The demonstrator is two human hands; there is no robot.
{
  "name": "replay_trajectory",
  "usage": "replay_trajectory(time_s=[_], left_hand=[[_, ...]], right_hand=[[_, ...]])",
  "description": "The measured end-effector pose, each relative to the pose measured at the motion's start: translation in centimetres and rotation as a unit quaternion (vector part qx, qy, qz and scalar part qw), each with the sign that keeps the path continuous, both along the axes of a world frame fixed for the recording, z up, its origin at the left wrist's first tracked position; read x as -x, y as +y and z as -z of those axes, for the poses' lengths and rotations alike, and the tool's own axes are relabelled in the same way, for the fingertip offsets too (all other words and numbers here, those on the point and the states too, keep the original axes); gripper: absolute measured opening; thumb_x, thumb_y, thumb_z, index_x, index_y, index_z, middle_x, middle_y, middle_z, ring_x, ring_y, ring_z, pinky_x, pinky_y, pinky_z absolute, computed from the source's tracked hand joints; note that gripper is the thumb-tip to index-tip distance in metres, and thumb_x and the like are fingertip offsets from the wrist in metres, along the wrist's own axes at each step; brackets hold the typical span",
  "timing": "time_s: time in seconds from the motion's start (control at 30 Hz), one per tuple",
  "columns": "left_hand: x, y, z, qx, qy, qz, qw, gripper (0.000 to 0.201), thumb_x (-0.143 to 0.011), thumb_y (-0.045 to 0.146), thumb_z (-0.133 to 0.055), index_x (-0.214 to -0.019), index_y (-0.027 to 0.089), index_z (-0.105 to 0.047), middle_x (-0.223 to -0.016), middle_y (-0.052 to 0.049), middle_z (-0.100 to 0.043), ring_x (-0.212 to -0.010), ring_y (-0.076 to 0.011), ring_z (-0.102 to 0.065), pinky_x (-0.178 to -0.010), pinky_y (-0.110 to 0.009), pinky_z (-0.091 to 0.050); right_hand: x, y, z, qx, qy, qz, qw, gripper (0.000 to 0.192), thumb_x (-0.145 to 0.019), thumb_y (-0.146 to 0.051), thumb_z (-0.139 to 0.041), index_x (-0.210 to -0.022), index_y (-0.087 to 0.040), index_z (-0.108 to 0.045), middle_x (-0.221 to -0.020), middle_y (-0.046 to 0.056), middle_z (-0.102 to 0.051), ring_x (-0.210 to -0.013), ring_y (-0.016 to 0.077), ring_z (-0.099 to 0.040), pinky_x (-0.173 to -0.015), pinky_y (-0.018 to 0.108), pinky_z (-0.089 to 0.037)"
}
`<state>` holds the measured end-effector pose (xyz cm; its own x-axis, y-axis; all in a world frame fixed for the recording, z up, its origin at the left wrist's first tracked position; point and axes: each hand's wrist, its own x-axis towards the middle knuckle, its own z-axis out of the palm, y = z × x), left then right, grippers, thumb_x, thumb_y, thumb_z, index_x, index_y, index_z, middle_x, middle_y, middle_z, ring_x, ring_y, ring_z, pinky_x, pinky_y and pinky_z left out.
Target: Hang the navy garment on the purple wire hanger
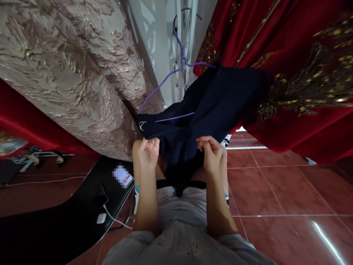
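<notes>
navy garment [209,106]: hung on purple hanger [176,70], between beige curtain [68,66] and red drape [298,73]
left hand [148,151]: pinched garment's lower edge
right hand [211,152]: pinched same edge, apart from left

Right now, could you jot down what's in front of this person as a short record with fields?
Left hand: pinching the lower edge of the dark navy garment
Right hand: pinching the same edge, apart from the left
Garment: hangs on a purple hanger
Left side: beige floral fabric
Right side: red gold-embroidered fabric
Floor: red tiles
Lower left: black table with a white charger
</notes>
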<state>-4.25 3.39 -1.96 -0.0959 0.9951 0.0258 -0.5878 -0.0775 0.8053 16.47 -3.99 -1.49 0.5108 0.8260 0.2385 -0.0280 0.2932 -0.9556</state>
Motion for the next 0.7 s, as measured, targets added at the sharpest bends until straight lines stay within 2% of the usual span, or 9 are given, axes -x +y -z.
replay_trajectory(time_s=[0.07,0.13,0.23,0.3,0.43,0.5,0.57,0.63,0.7], left_hand=[[0.7,-0.7,-0.5,-0.031,0.035,0.02,0.999,0.008,-0.085,0.024,-0.066,-0.092,0.02,-0.069,-0.088,-0.001,-0.071,-0.084,-0.0116,-0.071,-0.093,-0.028,-0.061],[2.0,-1.0,-1.2,-0.051,0.116,0.035,0.991,0.011,-0.083,0.023,-0.068,-0.092,0.02,-0.072,-0.086,-0.001,-0.069,-0.079,-0.0127,-0.069,-0.083,-0.027,-0.062],[4.1,-1.5,-2.0,-0.084,0.279,0.077,0.954,0.007,-0.08,0.02,-0.068,-0.08,0.018,-0.075,-0.079,-0.001,-0.067,-0.08,-0.0142,-0.066,-0.077,-0.023,-0.056],[4.6,-1.9,-2.3,-0.108,0.308,0.08,0.942,0.006,-0.079,0.018,-0.069,-0.076,0.018,-0.074,-0.085,-0.002,-0.072,-0.089,-0.0164,-0.068,-0.084,-0.025,-0.054],[2.2,-3.2,-3.0,-0.187,0.236,0.053,0.952,0.008,-0.089,0.022,-0.067,-0.086,0.02,-0.074,-0.11,-0.006,-0.078,-0.107,-0.0242,-0.073,-0.1,-0.038,-0.055],[0.0,-3.9,-3.7,-0.225,0.281,0.051,0.932,0.009,-0.095,0.024,-0.065,-0.093,0.02,-0.074,-0.114,-0.009,-0.077,-0.111,-0.0252,-0.073,-0.103,-0.04,-0.055],[-1.8,-4.1,-4.1,-0.254,0.331,0.04,0.908,0.011,-0.099,0.024,-0.063,-0.101,0.02,-0.073,-0.119,-0.01,-0.076,-0.114,-0.0238,-0.071,-0.104,-0.039,-0.055],[-2.8,-3.7,-4.1,-0.272,0.329,0.007,0.904,0.011,-0.103,0.026,-0.059,-0.1,0.02,-0.068,-0.119,-0.01,-0.074,-0.116,-0.0229,-0.07,-0.104,-0.039,-0.055],[-3.0,-2.8,-3.2,-0.272,0.299,-0.02,0.915,0.015,-0.105,0.031,-0.056,-0.097,0.021,-0.062,-0.113,-0.008,-0.074,-0.109,-0.0216,-0.073,-0.098,-0.037,-0.058]], right_hand=[[0.4,0.0,-0.2,-0.02,-0.019,-0.03,0.999,0.016,-0.092,-0.035,-0.071,-0.1,-0.021,-0.073,-0.091,0.003,-0.07,-0.08,0.0136,-0.063,-0.073,0.027,-0.051],[1.6,0.0,0.1,-0.056,-0.035,-0.057,0.996,0.023,-0.092,-0.031,-0.072,-0.113,-0.024,-0.071,-0.106,0.005,-0.071,-0.097,0.0163,-0.067,-0.089,0.031,-0.054],[3.3,0.0,0.8,-0.108,-0.063,-0.062,0.99,0.024,-0.094,-0.027,-0.07,-0.117,-0.025,-0.07,-0.114,0.007,-0.07,-0.11,0.0196,-0.066,-0.102,0.038,-0.053],[4.0,0.1,1.2,-0.109,-0.091,-0.074,0.987,0.028,-0.094,-0.028,-0.07,-0.121,-0.025,-0.068,-0.121,0.008,-0.069,-0.117,0.0219,-0.064,-0.107,0.041,-0.051],[4.6,0.2,1.2,-0.046,-0.107,-0.201,0.973,0.035,-0.093,-0.034,-0.073,-0.126,-0.025,-0.065,-0.123,0.007,-0.07,-0.122,0.0224,-0.064,-0.115,0.042,-0.047],[4.8,0.2,1.1,-0.028,-0.05,-0.275,0.96,0.041,-0.094,-0.037,-0.071,-0.132,-0.027,-0.059,-0.125,0.006,-0.069,-0.12,0.0207,-0.065,-0.111,0.039,-0.049],[5.0,0.2,1.0,-0.029,0.014,-0.307,0.951,0.049,-0.094,-0.038,-0.071,-0.138,-0.029,-0.052,-0.134,0.006,-0.064,-0.122,0.0199,-0.063,-0.109,0.036,-0.05],[4.9,0.3,0.7,-0.018,0.02,-0.331,0.943,0.045,-0.09,-0.034,-0.075,-0.13,-0.028,-0.056,-0.132,0.005,-0.064,-0.118,0.0196,-0.063,-0.105,0.034,-0.05],[4.6,0.5,0.1,0.011,-0.028,-0.36,0.933,0.025,-0.085,-0.026,-0.075,-0.107,-0.023,-0.065,-0.108,0.002,-0.069,-0.102,0.0185,-0.064,-0.097,0.032,-0.049]])
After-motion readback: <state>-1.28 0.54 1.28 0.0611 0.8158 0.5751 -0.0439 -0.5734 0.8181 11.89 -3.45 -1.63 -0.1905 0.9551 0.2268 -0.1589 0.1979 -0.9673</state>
